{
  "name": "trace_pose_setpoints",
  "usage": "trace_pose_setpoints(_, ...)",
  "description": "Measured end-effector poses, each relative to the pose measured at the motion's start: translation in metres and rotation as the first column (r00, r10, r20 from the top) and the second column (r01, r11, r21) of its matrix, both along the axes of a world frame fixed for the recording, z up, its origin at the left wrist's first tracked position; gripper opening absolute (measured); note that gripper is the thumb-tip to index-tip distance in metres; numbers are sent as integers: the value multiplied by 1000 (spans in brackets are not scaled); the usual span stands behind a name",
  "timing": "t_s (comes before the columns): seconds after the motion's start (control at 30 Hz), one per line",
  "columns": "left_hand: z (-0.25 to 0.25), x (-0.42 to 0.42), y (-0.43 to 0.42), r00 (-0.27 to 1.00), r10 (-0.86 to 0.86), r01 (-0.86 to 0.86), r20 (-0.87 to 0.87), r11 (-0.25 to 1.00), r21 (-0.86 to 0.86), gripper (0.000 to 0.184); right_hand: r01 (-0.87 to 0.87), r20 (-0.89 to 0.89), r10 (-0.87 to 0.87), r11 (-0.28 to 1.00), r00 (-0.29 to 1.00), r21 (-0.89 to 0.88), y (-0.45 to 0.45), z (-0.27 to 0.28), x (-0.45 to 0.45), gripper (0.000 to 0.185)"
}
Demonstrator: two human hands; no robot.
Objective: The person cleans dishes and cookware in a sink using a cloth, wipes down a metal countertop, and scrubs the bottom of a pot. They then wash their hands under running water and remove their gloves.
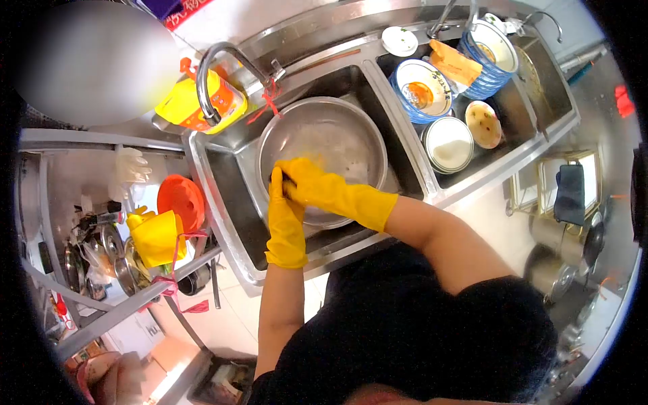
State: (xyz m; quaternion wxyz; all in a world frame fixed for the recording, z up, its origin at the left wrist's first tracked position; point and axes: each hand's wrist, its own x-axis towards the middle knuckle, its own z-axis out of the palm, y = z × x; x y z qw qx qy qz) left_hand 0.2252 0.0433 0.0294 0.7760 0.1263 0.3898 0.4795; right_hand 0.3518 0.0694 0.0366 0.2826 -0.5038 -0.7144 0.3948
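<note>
Left arm (280, 317): extending forward, nearly straight.
Right arm (439, 236): bending, angling inward.
Left hand (283, 206): pointing forward.
Right hand (309, 183): lying close beside left.

1. Bright overall, washed out on the pale floor (233, 314).
2. Gleaming with soft highlights on the steel sink (237, 202) and inside the metal basin (290, 131).
3. Darker in the sink's corners; close to detail-free black across the shirt (418, 331).
4. Smeared around the fingers of the right hand (314, 181).
5. Blurred completely over a round grey-white patch (98, 61), upper left.
6. Strongly bowed toward the edges, fading to black corners.
</note>
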Motion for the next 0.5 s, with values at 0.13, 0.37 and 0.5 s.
trace_pose_setpoints(0.13, 6, -14, 8, 999, 32, -24, -41, 985, 173, 43, 205, -510, -237, 971, 827, -120, -33, 29, 18, 50)
trace_pose_setpoints(0.37, 41, 18, -11, 982, -168, 182, -82, 958, 223, 43, -551, -693, -720, 587, -22, -593, -62, 33, 20, 37)
trace_pose_setpoints(0.5, 44, 3, -16, 700, 63, 428, -711, 760, 489, 39, -396, -805, -578, 714, 133, -577, -64, 52, -3, 36)
